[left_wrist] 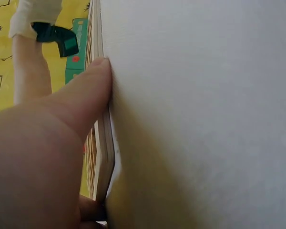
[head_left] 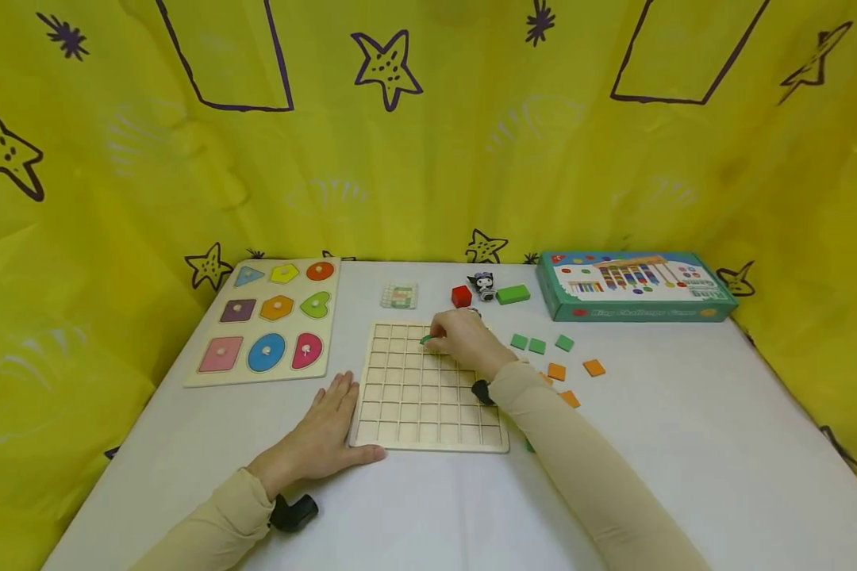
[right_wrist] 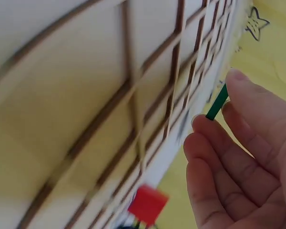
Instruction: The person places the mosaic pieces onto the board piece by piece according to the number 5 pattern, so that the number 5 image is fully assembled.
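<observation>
A pale wooden grid board (head_left: 428, 388) lies on the white table in the head view. My right hand (head_left: 466, 341) is over its far part and pinches a thin green square tile (right_wrist: 218, 102) between thumb and fingertips. In the right wrist view the tile shows edge-on, beside the grid's raised lines. At the board's near left corner rests my left hand (head_left: 321, 436), its fingers straight along the left side. The left thumb (left_wrist: 97, 78) lies against the near edge of the board.
Right of the board lie loose green tiles (head_left: 537, 346) and orange tiles (head_left: 594, 368), some partly behind the right forearm. Beyond it stand a red cube (head_left: 461, 296), a small figurine (head_left: 482, 285), a green block (head_left: 513, 294) and a game box (head_left: 636, 287). A shape puzzle (head_left: 271, 321) lies left.
</observation>
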